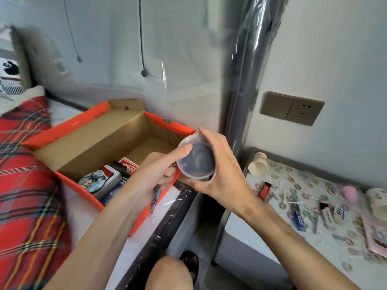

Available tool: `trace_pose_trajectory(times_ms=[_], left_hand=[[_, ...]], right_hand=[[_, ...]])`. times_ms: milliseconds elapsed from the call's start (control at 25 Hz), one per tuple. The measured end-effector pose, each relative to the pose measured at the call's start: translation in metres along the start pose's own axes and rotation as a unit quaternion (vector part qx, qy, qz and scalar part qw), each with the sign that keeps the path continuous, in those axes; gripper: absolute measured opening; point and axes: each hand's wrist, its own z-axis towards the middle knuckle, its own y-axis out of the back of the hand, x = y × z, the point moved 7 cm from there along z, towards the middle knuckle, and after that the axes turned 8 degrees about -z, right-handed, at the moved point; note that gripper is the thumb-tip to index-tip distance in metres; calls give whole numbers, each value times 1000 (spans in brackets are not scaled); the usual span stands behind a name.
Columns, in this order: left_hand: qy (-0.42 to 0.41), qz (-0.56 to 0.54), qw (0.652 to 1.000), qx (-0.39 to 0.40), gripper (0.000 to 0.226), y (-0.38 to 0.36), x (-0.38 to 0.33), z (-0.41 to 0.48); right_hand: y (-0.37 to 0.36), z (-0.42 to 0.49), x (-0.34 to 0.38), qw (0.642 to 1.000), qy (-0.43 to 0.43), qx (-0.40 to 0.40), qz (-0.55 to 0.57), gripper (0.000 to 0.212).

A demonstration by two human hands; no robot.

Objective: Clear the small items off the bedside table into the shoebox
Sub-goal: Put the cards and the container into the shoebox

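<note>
A lidded round plastic tub (196, 160) hangs over the orange shoebox (94, 139) on the bed, gripped by the right hand (219, 174). The left hand (155, 174) thumbs its lid while clutching a dark pen-like item (156, 197). Next, probably: lowering both in beside the playing cards (127, 166). A lighter (265, 190) waits on the bedside surface (236, 237).

One shoebox (92, 143), one round tub (196, 160), two paper cups (258, 165) (377, 203), two hands (155, 174) (219, 170).

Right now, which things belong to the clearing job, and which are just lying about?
Job: shoebox, round tub held by left hand and right hand, red lighter, tipped paper cup, bedside table.
Lying about: plaid blanket, wall socket, hanging cable.
</note>
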Motion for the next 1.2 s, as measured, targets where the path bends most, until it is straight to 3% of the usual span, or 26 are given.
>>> trace_pose_trajectory(times_ms=[80, 160, 240, 400, 520, 680, 800, 1000, 1200], left_hand=[[-21, -14, 998, -53, 55, 32, -7, 3], [-33, -13, 995, -90, 55, 60, -10, 7], [-41, -26, 992, -115, 54, 85, -10, 10], [-57, -54, 986, -150, 54, 138, -3, 17], [-92, -128, 966, -205, 37, 182, 5, 28], [-144, -259, 907, -298, 23, 233, 19, 41], [-186, -256, 887, -336, 24, 250, 25, 48], [-253, -245, 864, -359, 26, 264, 28, 45], [-267, -292, 845, -360, 23, 269, 27, 43]], right_hand=[[-25, 17, -6, 984, -110, 86, 115, 91], [-46, 34, -10, 942, -201, 111, 243, 47], [-69, 52, -19, 903, -287, 139, 289, 30], [-128, 85, -18, 869, -309, 257, 288, 18], [-165, 111, -24, 865, -314, 288, 265, 18], [-215, 119, -45, 838, -353, 379, 170, 20], [-250, 108, -50, 812, -351, 448, 130, 19], [-288, 88, -41, 790, -324, 517, 55, 46], [-296, 86, -36, 796, -283, 535, 17, 47]])
